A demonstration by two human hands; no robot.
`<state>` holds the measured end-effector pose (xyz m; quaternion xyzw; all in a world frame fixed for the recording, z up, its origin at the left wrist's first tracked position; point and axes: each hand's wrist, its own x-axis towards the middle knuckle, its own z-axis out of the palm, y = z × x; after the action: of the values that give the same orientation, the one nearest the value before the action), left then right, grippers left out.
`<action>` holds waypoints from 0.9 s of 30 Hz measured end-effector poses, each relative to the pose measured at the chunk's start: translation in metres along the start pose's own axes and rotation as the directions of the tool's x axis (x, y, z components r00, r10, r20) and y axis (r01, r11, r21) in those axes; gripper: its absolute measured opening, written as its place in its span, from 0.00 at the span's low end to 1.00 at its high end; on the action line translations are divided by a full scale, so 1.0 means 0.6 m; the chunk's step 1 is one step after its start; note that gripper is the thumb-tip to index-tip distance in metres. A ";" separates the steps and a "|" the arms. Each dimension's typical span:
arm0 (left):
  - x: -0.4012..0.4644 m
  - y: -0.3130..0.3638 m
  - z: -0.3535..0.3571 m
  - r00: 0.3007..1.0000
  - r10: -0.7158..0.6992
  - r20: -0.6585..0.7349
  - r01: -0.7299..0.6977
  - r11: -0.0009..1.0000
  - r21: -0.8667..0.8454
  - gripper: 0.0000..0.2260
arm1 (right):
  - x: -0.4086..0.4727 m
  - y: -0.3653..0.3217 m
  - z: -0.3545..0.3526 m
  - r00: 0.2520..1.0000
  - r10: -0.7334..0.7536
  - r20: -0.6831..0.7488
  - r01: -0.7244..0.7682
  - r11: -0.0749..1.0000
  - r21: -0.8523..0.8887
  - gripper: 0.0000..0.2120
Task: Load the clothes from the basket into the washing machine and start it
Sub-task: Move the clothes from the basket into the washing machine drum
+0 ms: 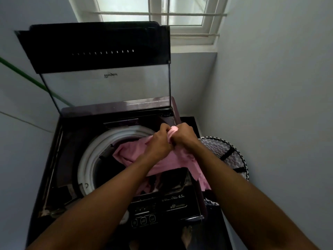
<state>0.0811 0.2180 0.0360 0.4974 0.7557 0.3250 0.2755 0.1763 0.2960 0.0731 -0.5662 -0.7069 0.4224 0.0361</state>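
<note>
Both hands met above the open tub: the left hand (159, 141) and the right hand (183, 135) were each clenched on the bunched top of a pink garment (129, 152), knuckles touching. Below them the cloth trailed left into the washing machine (86, 159) drum and right over its rim, its long axis running roughly left to right. Something dark, possibly more clothing, lay in the drum. Right of the hands stood the zigzag-patterned basket (225, 150).

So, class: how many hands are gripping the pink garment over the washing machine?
2. The left hand and the right hand meet above the drum's right rim, both gripping the pink garment.
</note>
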 end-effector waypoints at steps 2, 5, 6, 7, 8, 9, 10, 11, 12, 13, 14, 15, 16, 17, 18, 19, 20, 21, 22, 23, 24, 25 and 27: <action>-0.006 0.000 -0.029 0.996 0.004 -0.086 -0.007 0.999 -0.031 0.22 | -0.008 -0.038 0.002 0.997 -0.073 0.007 0.073 0.997 0.006 0.14; -0.013 -0.008 -0.078 0.980 0.002 -0.198 -0.011 0.999 -0.048 0.20 | -0.020 -0.094 0.017 0.982 -0.189 -0.020 0.190 0.981 0.043 0.13; -0.018 -0.013 -0.096 0.973 -0.003 -0.233 -0.008 0.999 -0.043 0.19 | -0.023 -0.109 0.026 0.976 -0.216 -0.023 0.218 0.974 0.064 0.13; -0.025 -0.021 -0.115 0.964 0.002 -0.266 -0.010 1.000 -0.030 0.17 | -0.028 -0.123 0.038 0.970 -0.242 -0.018 0.243 0.967 0.076 0.12; -0.033 -0.031 -0.134 0.955 0.020 -0.296 -0.021 1.000 -0.001 0.16 | -0.033 -0.136 0.051 0.964 -0.265 -0.012 0.265 0.960 0.087 0.11; -0.041 -0.041 -0.149 0.946 0.057 -0.319 -0.047 0.998 0.040 0.15 | -0.036 -0.145 0.064 0.959 -0.284 -0.006 0.283 0.954 0.102 0.10; -0.052 -0.057 -0.165 0.937 0.098 -0.337 -0.072 0.994 0.087 0.14 | -0.039 -0.154 0.081 0.955 -0.298 0.004 0.295 0.948 0.119 0.10; -0.063 -0.073 -0.178 0.929 0.133 -0.345 -0.094 0.987 0.130 0.13 | -0.043 -0.161 0.099 0.951 -0.309 0.016 0.304 0.943 0.137 0.12; -0.072 -0.090 -0.188 0.927 0.150 -0.344 -0.094 0.980 0.175 0.13 | -0.045 -0.164 0.117 0.947 -0.319 0.031 0.311 0.937 0.157 0.15; -0.081 -0.112 -0.194 0.932 0.151 -0.331 -0.079 0.972 0.221 0.14 | -0.045 -0.164 0.137 0.945 -0.322 0.051 0.310 0.936 0.169 0.18; -0.089 -0.133 -0.197 0.942 0.132 -0.308 -0.049 0.963 0.264 0.16 | -0.045 -0.161 0.154 0.944 -0.323 0.071 0.307 0.935 0.176 0.20; -0.096 -0.153 -0.200 0.951 0.107 -0.290 -0.018 0.956 0.294 0.17 | -0.044 -0.157 0.171 0.944 -0.319 0.088 0.300 0.937 0.179 0.20; -0.102 -0.174 -0.199 0.962 0.063 -0.266 0.021 0.953 0.301 0.18 | -0.043 -0.149 0.185 0.943 -0.316 0.100 0.296 0.939 0.177 0.17; -0.105 -0.195 -0.196 0.971 0.007 -0.238 0.065 0.954 0.293 0.19 | -0.042 -0.141 0.196 0.942 -0.317 0.110 0.295 0.939 0.175 0.13; -0.108 -0.207 -0.196 0.978 -0.050 -0.203 0.110 0.950 0.293 0.21 | -0.041 -0.131 0.208 0.940 -0.314 0.132 0.288 0.940 0.182 0.10; -0.104 -0.225 -0.189 0.982 -0.116 -0.149 0.157 0.941 0.299 0.24 | -0.039 -0.121 0.216 0.934 -0.310 0.176 0.273 0.940 0.205 0.11; -0.102 -0.233 -0.184 0.981 -0.174 -0.091 0.194 0.925 0.327 0.27 | -0.036 -0.115 0.222 0.929 -0.280 0.244 0.235 0.952 0.198 0.16; -0.099 -0.238 -0.178 0.974 -0.221 -0.042 0.222 0.908 0.357 0.29 | -0.033 -0.110 0.225 0.920 -0.231 0.317 0.194 0.970 0.146 0.23; -0.098 -0.235 -0.171 0.966 -0.259 -0.018 0.245 0.886 0.394 0.30 | -0.029 -0.107 0.224 0.911 -0.201 0.361 0.196 0.979 0.051 0.27; -0.095 -0.234 -0.162 0.962 -0.272 -0.017 0.255 0.874 0.413 0.30 | -0.023 -0.101 0.223 0.908 -0.216 0.358 0.245 0.969 -0.039 0.25; -0.093 -0.225 -0.156 0.962 -0.273 -0.018 0.257 0.879 0.401 0.28 | -0.020 -0.096 0.219 0.916 -0.260 0.306 0.305 0.946 -0.107 0.21; -0.087 -0.218 -0.150 0.969 -0.245 -0.019 0.235 0.898 0.373 0.27 | -0.017 -0.089 0.212 0.925 -0.315 0.214 0.350 0.924 -0.151 0.17; -0.074 -0.200 -0.137 0.986 -0.164 0.006 0.153 0.932 0.328 0.27 | -0.012 -0.067 0.189 0.921 -0.388 -0.002 0.376 0.893 -0.247 0.15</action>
<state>-0.0330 0.1235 0.0008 0.4788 0.8321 0.1636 0.2273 0.0875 0.2269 0.0291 -0.4270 -0.8494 0.3029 0.0671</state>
